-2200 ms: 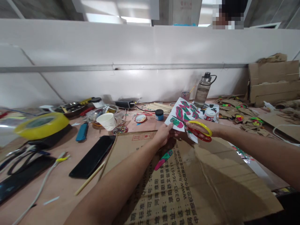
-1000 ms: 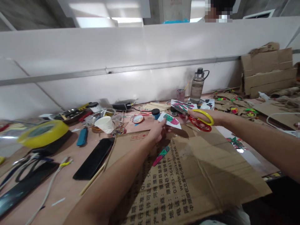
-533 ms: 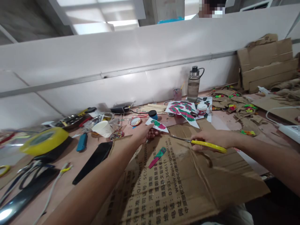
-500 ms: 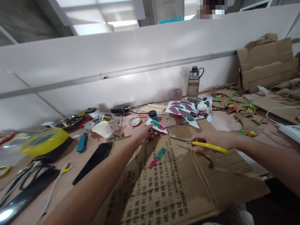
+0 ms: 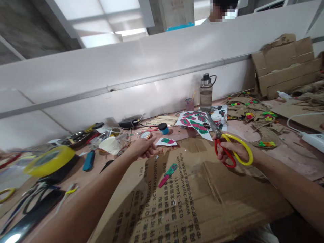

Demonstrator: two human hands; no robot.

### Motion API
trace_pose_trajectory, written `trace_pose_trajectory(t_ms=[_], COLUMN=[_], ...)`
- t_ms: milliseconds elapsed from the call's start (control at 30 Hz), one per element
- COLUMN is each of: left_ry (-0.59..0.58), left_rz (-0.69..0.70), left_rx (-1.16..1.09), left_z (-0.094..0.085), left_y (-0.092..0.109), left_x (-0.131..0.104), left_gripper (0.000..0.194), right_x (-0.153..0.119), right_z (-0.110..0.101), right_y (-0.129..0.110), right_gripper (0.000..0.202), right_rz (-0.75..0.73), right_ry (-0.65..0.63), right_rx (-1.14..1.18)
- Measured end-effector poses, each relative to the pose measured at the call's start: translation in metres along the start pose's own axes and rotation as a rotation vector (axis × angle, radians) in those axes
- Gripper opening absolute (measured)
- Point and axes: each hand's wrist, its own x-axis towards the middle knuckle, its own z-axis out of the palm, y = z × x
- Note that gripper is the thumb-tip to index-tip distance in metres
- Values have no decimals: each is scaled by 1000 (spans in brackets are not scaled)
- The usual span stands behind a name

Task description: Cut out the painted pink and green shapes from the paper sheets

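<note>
My right hand [image 5: 229, 152] grips scissors [image 5: 219, 135] with one red and one yellow handle loop. Their blades point up and away, over the edge of a white sheet painted with pink and green shapes [image 5: 192, 120]. My left hand [image 5: 145, 147] hovers near the cardboard's far edge, fingers loosely bent and apparently holding nothing. Just right of it lies a small painted paper piece [image 5: 167, 141]. A cut-out green and pink strip [image 5: 167, 175] rests on the printed cardboard sheet [image 5: 202, 202]. Small white scraps are near my left fingers.
A water bottle [image 5: 206, 94], white jar [image 5: 216, 118] and blue paint jar [image 5: 163, 128] stand at the back. Left are a paper cup [image 5: 110, 145], yellow tape roll [image 5: 50, 160] and blue cutter [image 5: 88, 160]. Decorated cardboard pieces [image 5: 265, 135] lie right. A person is beyond the partition.
My left hand has let go of the painted paper piece and drawn left. The scissors have swung from pointing left at that piece to pointing up and away, near the larger painted sheet.
</note>
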Motion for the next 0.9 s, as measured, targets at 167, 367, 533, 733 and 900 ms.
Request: trace_pose_trajectory(t_ms=[167,367,533,733,900], left_ry=[-54,-166,-161,-96,-68], left_rz=[99,25,-23,60,81], left_rx=[-226,-505,-658,-739,-757], left_z=[18,68,97,114,115], left_y=[18,50,70,75,62], left_x=[37,51,57,54,45], left_gripper=[44,43,33,13,6], right_x=[2,6,10,13,11], right_z=[6,5,-2,1,1], right_y=[12,32,46,48,46], right_gripper=[49,56,57,55,54], right_rz=[-36,-40,7,1,-60], right_ry=[-2,-2,8,83,72], right_rx=[79,139,225,272,333])
